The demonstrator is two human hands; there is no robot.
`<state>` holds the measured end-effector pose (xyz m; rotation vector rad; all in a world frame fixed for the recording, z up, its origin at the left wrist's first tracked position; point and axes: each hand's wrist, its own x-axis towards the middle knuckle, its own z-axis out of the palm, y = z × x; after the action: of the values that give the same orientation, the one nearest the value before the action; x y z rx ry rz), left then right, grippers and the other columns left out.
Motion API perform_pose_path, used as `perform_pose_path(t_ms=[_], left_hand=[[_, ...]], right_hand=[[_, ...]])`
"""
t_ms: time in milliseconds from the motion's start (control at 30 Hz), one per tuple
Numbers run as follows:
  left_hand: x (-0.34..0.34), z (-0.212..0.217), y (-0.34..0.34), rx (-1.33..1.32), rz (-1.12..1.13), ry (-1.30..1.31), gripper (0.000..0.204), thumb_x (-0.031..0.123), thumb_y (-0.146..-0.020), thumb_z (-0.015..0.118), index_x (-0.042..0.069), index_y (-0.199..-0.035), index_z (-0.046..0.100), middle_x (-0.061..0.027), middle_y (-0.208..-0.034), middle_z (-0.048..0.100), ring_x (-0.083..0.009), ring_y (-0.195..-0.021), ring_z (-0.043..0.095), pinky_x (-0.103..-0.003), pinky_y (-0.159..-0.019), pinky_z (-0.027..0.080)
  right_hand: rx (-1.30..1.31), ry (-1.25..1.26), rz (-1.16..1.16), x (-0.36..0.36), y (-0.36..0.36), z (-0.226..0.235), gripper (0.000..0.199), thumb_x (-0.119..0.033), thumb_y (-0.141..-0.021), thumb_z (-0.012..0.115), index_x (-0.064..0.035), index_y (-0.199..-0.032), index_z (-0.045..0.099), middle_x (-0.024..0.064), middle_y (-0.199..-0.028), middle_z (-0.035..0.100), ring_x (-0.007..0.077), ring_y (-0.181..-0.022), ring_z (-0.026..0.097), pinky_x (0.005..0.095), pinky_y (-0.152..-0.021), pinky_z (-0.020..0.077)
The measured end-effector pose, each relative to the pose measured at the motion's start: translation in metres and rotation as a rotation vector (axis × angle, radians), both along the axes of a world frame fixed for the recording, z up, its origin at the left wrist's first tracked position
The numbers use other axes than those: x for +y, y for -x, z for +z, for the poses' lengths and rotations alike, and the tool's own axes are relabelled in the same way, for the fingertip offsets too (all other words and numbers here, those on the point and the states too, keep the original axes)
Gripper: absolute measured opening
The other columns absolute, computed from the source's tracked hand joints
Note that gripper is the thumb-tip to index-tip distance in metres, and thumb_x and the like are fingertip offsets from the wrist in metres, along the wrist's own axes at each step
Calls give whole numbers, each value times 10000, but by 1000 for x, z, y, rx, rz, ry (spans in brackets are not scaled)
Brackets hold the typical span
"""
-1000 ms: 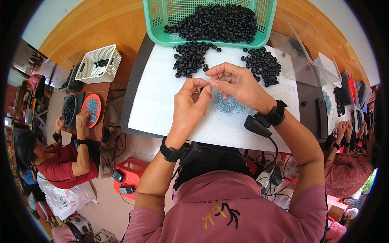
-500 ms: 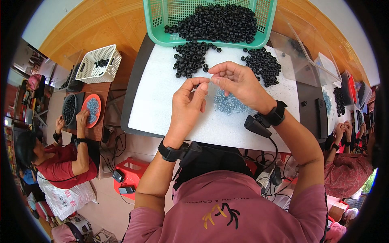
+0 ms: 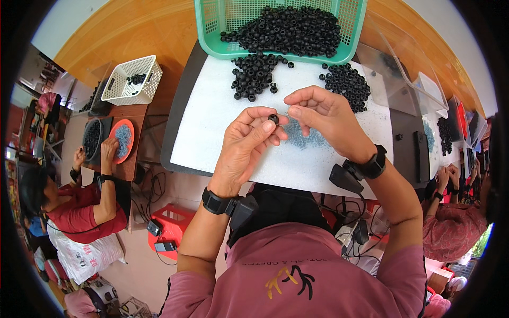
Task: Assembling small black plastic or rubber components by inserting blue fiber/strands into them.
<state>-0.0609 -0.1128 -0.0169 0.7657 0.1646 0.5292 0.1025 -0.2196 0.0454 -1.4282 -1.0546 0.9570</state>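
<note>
My left hand [image 3: 248,142] pinches a small black ring-shaped bead [image 3: 273,118] between thumb and forefinger above a white foam mat [image 3: 204,127]. My right hand [image 3: 323,117] meets it from the right, fingertips pinched together at the bead; whether it holds a small piece I cannot tell. Under the hands lies a patch of tiny pale blue pieces [image 3: 307,139]. Two loose piles of black beads [image 3: 253,76] [image 3: 347,85] lie farther back on the mat. Both wrists wear black bands.
A green mesh basket [image 3: 212,32] full of black beads stands at the mat's far edge. Clear plastic trays [image 3: 403,74] sit at the right. A white basket [image 3: 130,79] is at the left, where a person in red [image 3: 79,206] works at a round tray. Another person sits at right.
My left hand has turned and lifted the black bead toward the right fingertips; the hands stay close together over the blue pieces.
</note>
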Motion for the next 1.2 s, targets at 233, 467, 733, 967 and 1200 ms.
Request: perform_pose_path(t_ms=[233, 467, 733, 967, 1200], left_hand=[[-6, -5, 2, -141, -27, 87, 234, 43, -933, 609, -12, -1158, 579, -136, -1024, 655, -176, -858, 639, -289, -781, 522], [-14, 0, 2, -73, -21, -28, 247, 53, -935, 608, -9, -1173, 586, -93, -960, 651, -161, -850, 633, -286, -777, 515], [-21, 8, 4, 123, 103, -332, 235, 62, -928, 623, -15, -1149, 597, -76, -941, 663, -139, -845, 635, -275, -786, 506], [-25, 11, 3, 196, 102, -347, 244, 63, -918, 641, -21, -1145, 606, -77, -956, 674, -127, -835, 641, -255, -792, 508], [-25, 11, 5, 175, 96, -309, 233, 63, -928, 629, -21, -1143, 603, -79, -932, 663, -132, -826, 639, -263, -777, 511]], right_hand=[[33, -60, 3, -9, 12, 12, 236, -115, -922, 641, 11, -1121, 620, 32, -914, 673, 51, -746, 586, 192, -623, 461], [9, -53, 13, -15, 17, 13, 211, -107, -931, 634, -5, -1115, 625, 10, -881, 670, 45, -765, 603, 189, -623, 456], [-27, -12, -3, -17, 13, 12, 200, -93, -911, 655, 8, -1083, 638, 10, -878, 666, 42, -752, 589, 191, -628, 455], [-55, -56, 1, -20, 14, 8, 208, -89, -907, 652, 12, -1088, 636, 37, -975, 651, 73, -855, 591, 204, -699, 479], [-79, -144, -73, -24, 6, 1, 183, -75, -895, 651, -21, -1070, 655, 36, -1007, 649, 84, -877, 575, 212, -696, 462]])
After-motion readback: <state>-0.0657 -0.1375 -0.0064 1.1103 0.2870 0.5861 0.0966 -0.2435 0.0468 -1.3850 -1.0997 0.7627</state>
